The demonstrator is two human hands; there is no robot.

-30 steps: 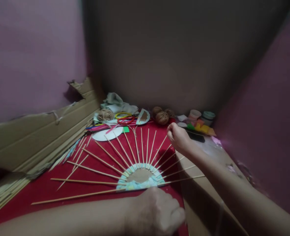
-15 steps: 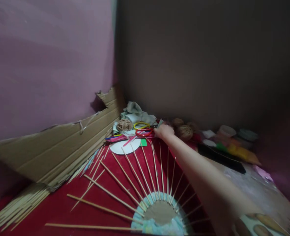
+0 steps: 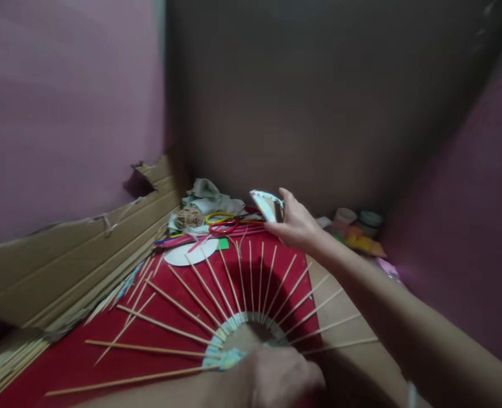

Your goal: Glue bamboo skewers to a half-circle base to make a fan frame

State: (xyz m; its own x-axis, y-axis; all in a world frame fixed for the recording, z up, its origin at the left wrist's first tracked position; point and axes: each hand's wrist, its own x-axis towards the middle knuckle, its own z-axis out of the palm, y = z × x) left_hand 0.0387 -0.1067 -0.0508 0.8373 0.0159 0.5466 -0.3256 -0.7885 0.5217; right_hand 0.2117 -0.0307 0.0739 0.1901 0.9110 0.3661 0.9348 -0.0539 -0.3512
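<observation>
My right hand [image 3: 296, 222] is raised above the far side of the red cloth [image 3: 123, 360]. Its thumb and fingers are closed round a small flat piece [image 3: 267, 205] with a pale blue-and-white edge and a brown, cardboard-like middle. In front of me my left hand [image 3: 285, 375] is blurred, its fingers hidden, over the near part of a cardboard disc [image 3: 245, 335]. Pale blue patterned material [image 3: 212, 348] rims this disc. Thin wooden sticks [image 3: 178, 320] fan outward from it.
Scissors with red and yellow handles [image 3: 222, 228], a twine ball [image 3: 188, 218] and a white oval [image 3: 191, 253] lie at the back. A cardboard sheet [image 3: 76, 249] leans along the left wall, with bundled sticks [image 3: 11, 371] beside it. Tubs [image 3: 345, 217] stand at back right.
My right hand has lifted from beside the scissors and now holds the small piece up. My left hand has come in over the disc from the lower left. The view has turned right.
</observation>
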